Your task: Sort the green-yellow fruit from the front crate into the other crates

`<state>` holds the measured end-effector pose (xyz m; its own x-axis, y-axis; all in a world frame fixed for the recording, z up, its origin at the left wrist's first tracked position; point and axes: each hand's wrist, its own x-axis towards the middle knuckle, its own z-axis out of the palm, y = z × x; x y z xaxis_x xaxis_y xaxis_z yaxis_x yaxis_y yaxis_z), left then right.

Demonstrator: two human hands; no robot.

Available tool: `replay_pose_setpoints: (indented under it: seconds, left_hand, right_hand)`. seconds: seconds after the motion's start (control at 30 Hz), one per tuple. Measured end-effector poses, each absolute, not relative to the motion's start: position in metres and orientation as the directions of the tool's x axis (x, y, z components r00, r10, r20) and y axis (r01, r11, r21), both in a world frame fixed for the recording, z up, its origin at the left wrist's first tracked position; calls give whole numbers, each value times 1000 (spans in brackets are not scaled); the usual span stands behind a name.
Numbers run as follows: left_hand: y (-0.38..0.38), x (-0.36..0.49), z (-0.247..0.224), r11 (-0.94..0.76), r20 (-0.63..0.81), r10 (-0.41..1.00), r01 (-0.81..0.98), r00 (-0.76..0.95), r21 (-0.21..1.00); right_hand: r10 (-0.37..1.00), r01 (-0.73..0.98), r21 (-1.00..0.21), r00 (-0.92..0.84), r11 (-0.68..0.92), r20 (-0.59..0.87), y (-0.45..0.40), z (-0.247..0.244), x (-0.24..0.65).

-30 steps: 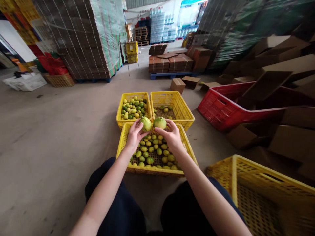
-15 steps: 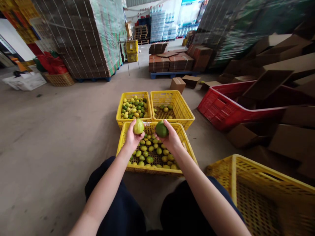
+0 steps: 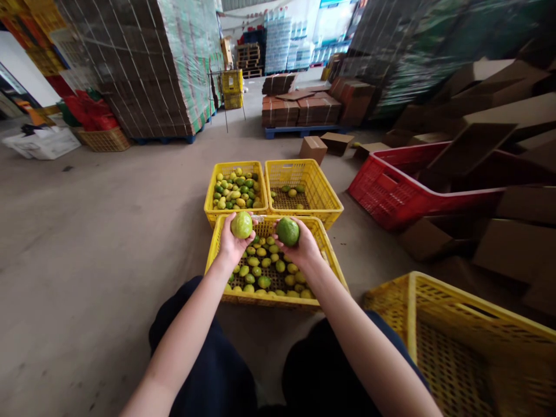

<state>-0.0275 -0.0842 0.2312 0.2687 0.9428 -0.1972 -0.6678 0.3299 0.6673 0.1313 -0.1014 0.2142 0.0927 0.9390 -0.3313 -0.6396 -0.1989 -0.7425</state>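
My left hand [image 3: 231, 245] is closed around a yellow-green lemon [image 3: 242, 225]. A dark green lemon [image 3: 287, 231] rests in the fingers of my right hand [image 3: 305, 245]. Both hands are over the near yellow crate [image 3: 278, 300], in whose slotted bottom lie several green and yellow lemons [image 3: 266, 262]. Behind it, the far left yellow crate [image 3: 237, 212] is well filled with lemons of mixed green and yellow. Only a few lemons [image 3: 292, 193] lie in the far right yellow crate [image 3: 326, 197].
Another yellow crate [image 3: 412, 313] stands close on my right. Beyond it, a red crate [image 3: 377, 194] sits among loose cardboard boxes [image 3: 516, 249]. Farther back are flattened cartons on a blue pallet [image 3: 299, 132] and tall wrapped stacks [image 3: 143, 69].
Both lemons have been turned slightly in my hands. My thumbs have shifted off the tops of the lemons, showing more of each. The crates remain in place.
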Motion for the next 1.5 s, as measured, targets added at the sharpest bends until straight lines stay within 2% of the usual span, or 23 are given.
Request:
replay_pose_setpoints:
  seconds: [0.13,0.33,0.5,0.6,0.87,1.0,1.2,1.43,1.5]
  left_hand:
    - [-83,-28,231,312,-243,949,-679,199,664]
    - [-83,-31,231,422,-324,903,-724,282,546]
    - [-84,-32,232,447,-354,886,-755,300,479]
    - [-86,-33,235,437,-363,885,-786,291,437]
    - [-86,-38,235,427,-367,877,-855,311,295]
    - [-86,-38,232,393,-388,884,-864,261,315]
    - [-85,-36,229,349,-352,912,-847,209,400]
    - [-82,-35,230,386,-384,890,-853,245,351]
    - [-81,-34,229,395,-379,888,-854,261,337]
  right_hand:
    - [938,-645,-731,63,-223,-342,-103,213,132]
    - [913,-670,-682,18,-292,-408,-109,224,130]
    - [953,-664,-695,-93,-276,-289,-115,234,128]
    - [955,-682,-675,-126,-280,-269,-115,233,129]
    - [934,-746,-580,-163,-327,-317,-111,229,133]
    - [915,-763,-540,-167,-355,-366,-112,233,133]
    - [868,-803,-495,-55,-332,-493,-110,232,132]
    - [804,-791,-558,149,-252,-575,-107,226,130]
    - [795,-782,-567,159,-260,-585,-107,226,129]
